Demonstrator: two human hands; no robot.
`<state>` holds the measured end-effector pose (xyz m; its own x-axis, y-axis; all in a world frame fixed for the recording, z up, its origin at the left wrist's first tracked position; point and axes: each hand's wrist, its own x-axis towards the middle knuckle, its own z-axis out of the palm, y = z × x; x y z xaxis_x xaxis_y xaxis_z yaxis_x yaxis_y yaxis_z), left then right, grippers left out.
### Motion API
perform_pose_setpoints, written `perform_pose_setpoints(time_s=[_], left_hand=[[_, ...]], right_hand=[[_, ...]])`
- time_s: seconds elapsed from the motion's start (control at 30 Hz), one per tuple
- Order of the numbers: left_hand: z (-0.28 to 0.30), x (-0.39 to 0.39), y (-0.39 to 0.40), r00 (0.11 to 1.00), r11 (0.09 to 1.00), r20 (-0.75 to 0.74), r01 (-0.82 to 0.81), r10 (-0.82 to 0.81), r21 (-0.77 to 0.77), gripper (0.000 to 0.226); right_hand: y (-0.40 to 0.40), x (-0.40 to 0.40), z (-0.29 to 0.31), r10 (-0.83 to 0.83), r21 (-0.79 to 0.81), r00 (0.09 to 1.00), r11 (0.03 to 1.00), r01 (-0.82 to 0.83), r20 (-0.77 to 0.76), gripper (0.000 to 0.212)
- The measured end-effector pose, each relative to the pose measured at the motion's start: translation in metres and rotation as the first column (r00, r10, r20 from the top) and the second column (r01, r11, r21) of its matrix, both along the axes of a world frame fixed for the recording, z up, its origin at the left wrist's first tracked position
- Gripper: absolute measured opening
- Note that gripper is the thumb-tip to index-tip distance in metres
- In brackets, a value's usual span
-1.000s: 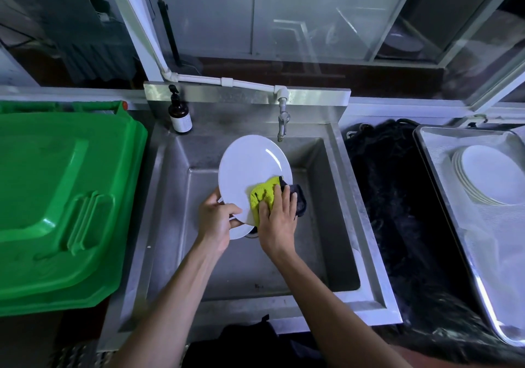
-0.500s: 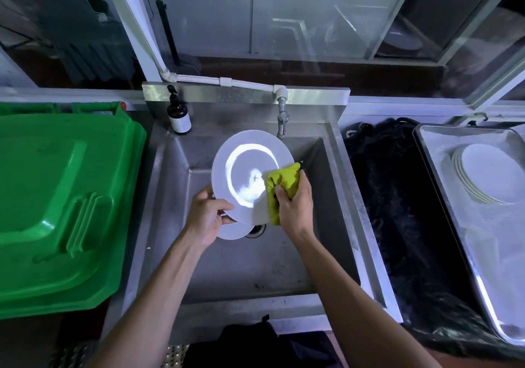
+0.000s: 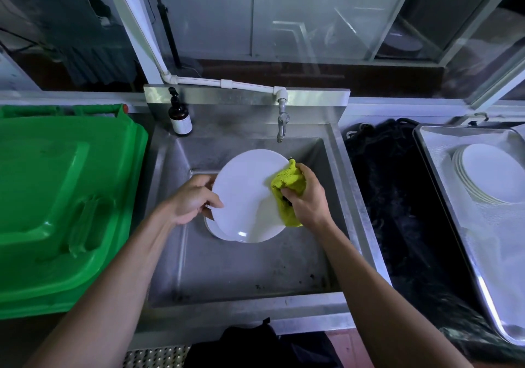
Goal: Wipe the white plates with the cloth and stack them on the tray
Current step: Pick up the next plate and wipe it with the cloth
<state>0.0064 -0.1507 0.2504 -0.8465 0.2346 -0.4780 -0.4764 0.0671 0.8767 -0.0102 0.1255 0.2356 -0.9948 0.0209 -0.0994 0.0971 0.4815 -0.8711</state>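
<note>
Head view looks down on both bare forearms reaching forward from the lower corners over a steel sink (image 3: 244, 271), the hands meeting above its basin. Left hand (image 3: 193, 198) grips the left rim of a white plate (image 3: 244, 197) — thumb curled over the face, fingers behind it. The plate is held tilted above the basin, and the edge of another plate (image 3: 213, 229) shows just beneath it. Right hand (image 3: 308, 197) is clenched round a bunched yellow-green cloth (image 3: 287, 185), pressing it against the plate's right edge; part of the cloth hangs below the fist. Well off to the right, a metal tray (image 3: 443, 197) carries a stack of white plates (image 3: 488, 173). A green bin lid (image 3: 65, 197) lies left of the sink — a dark pump bottle (image 3: 179, 117) stands at its back corner, near the tap (image 3: 282, 120).
</note>
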Motion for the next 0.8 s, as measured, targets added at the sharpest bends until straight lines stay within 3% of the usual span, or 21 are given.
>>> perform_pose_setpoints(time_s=[0.3,0.43,0.63,0.73,0.8], left_hand=[[0.033,-0.024,0.010,0.966,0.929,-0.027,0.238,-0.256,-0.285,0.034],[0.040,-0.029,0.026,0.931,0.871,-0.059,0.314,-0.361,-0.379,0.060],[0.028,-0.025,0.043,0.937,0.882,-0.168,0.215,-0.308,-0.419,0.067],[0.011,-0.021,0.049,0.934,0.907,-0.302,0.052,-0.192,-0.417,0.067],[0.002,-0.013,0.052,0.935,0.947,-0.348,-0.051,-0.066,-0.317,0.062]], right_hand=[[0.007,0.000,0.011,0.125,0.115,0.986,0.987,-0.112,-0.114,0.062],[0.001,0.001,0.015,0.251,0.269,0.943,0.944,-0.189,-0.217,0.056],[0.002,0.007,0.013,0.201,0.350,0.921,0.934,-0.078,-0.333,0.050],[0.005,0.010,0.014,0.190,0.397,0.899,0.918,-0.019,-0.395,0.050],[0.008,0.013,0.013,0.161,0.399,0.887,0.916,0.029,-0.433,0.051]])
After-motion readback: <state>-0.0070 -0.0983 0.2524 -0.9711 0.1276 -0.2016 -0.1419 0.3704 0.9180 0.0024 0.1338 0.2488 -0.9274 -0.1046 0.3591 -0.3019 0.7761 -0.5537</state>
